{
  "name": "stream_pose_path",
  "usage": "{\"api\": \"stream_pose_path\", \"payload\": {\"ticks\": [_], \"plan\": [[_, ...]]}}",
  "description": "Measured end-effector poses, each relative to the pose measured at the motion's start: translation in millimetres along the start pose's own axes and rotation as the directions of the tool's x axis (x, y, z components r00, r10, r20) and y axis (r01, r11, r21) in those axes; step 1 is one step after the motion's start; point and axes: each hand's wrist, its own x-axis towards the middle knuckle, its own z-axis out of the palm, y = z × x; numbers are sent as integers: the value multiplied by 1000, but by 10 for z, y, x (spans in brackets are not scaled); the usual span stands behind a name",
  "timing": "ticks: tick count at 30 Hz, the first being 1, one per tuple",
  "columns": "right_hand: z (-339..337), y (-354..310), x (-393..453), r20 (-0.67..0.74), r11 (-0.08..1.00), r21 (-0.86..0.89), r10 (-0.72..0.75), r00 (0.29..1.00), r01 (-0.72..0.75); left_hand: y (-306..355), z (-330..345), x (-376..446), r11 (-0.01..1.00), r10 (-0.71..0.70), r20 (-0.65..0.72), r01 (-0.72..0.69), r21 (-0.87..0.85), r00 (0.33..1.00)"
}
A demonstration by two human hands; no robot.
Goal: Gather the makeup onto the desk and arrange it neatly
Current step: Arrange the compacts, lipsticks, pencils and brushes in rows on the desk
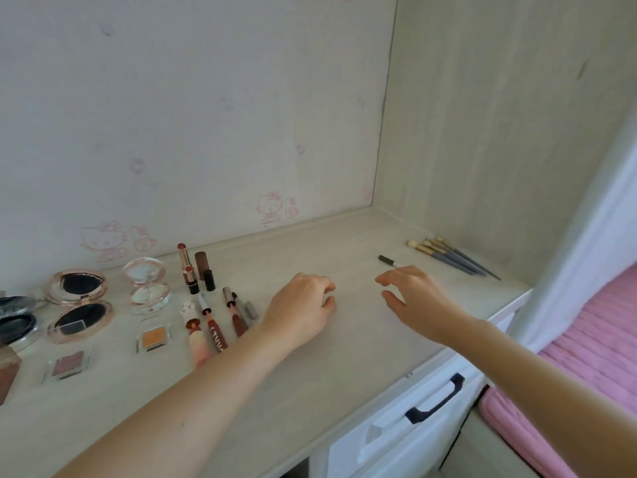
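Both hands hover over the bare middle of the pale table (310, 381). The left hand (300, 305) has its fingers curled under, holding nothing visible; the right hand (410, 298) is spread loosely, fingertips near a dark pencil (387, 260). Beyond it, 4 makeup brushes (451, 256) lie bunched by the side wall. Left of the hands sit lip tubes (215, 334), upright lipsticks (194, 272), 2 open compacts (77, 305), a clear round case (146, 284) and 2 small eyeshadow pans (153, 338). A white drawer with a dark handle (436, 400) lies below, a pink bed (593, 339) at right.
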Motion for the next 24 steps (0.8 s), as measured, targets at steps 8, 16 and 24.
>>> {"api": "stream_pose_path", "payload": {"ticks": [8, 16, 24], "plan": [[-91, 633, 27, -57, 985, -109, 129, 990, -134, 318, 454, 659, 994, 77, 51, -72, -81, 996], [40, 884, 140, -34, 943, -168, 286, 958, -287, 570, 806, 1224, 991, -16, 89, 28, -130, 996], [109, 906, 167, -77, 921, -230, 305, 949, -314, 555, 897, 1327, 991, -34, 53, 40, -127, 998]]}}
